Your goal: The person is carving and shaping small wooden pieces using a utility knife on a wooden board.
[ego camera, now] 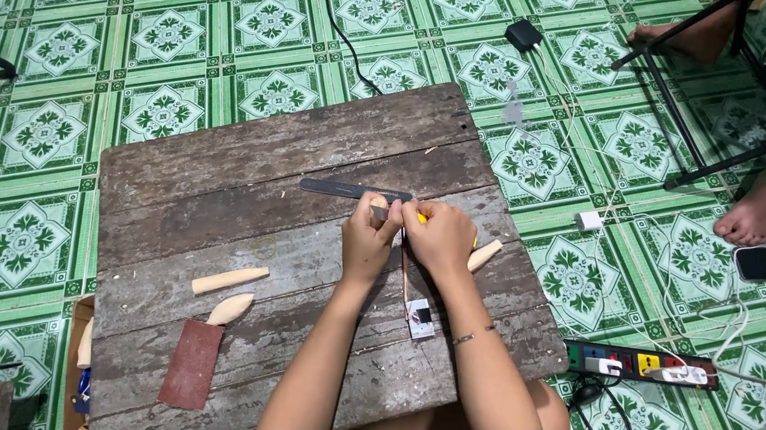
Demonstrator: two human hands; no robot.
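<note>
Wood piece (378, 204) is being pinched between the left hand (367, 241) fingers, while the right hand (440, 239) is gripping a yellow-handled tool (421, 218) against it. Three shaped pieces (230, 280) are lying finished on the tabletop (206, 179), left and right of the fingers.

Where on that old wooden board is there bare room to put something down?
The far planks beyond the dark file are bare, as is the left edge. It is crowded around both hands and near the wooden pieces and sandpaper.

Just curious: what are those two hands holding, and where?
Both hands, left hand and right hand, pinch a small yellowish piece between them; the exact hold is hidden.
</note>
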